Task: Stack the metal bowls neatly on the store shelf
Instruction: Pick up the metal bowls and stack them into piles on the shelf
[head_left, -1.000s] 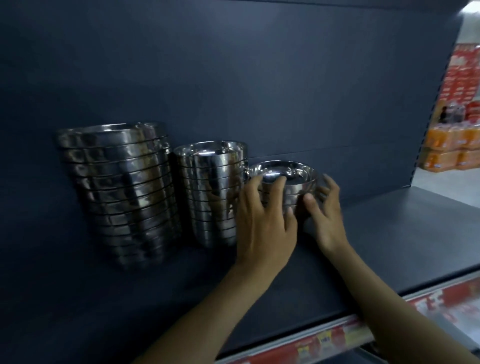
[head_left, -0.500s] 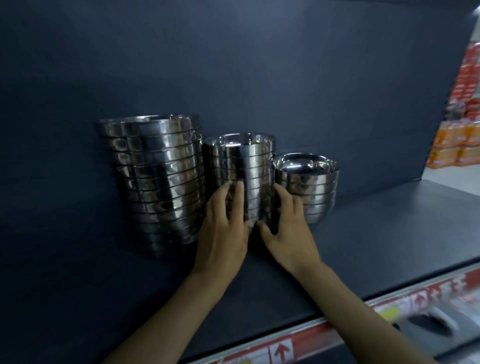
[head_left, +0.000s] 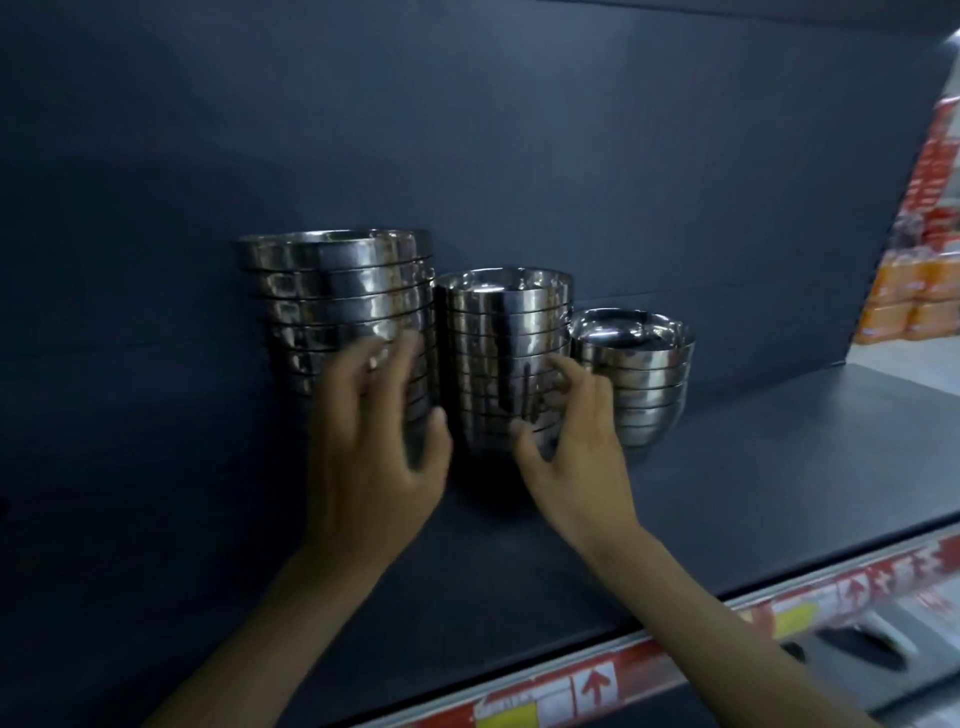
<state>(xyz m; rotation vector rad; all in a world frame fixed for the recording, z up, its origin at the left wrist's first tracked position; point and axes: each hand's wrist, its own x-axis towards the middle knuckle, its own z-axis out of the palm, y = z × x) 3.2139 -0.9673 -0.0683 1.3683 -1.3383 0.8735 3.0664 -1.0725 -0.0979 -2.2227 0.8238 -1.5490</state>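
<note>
Three stacks of shiny metal bowls stand side by side against the dark back wall of the shelf (head_left: 779, 467). The tall stack (head_left: 337, 291) is on the left, the middle stack (head_left: 501, 338) is lower, and the short stack (head_left: 639, 374) is on the right. My left hand (head_left: 374, 447) is blurred, fingers spread, in front of the lower part of the tall stack. My right hand (head_left: 576, 447) has its fingers apart, curled by the lower right side of the middle stack. Neither hand visibly holds a bowl.
The dark shelf runs wide to the right of the short stack. A red and white price strip (head_left: 597, 686) lines the shelf's front edge. Orange and red packaged goods (head_left: 914, 291) stand far off at the right.
My left hand has moved left from the middle stack to the tall stack. My right hand stays at the middle stack, raised a little. The view has shifted.
</note>
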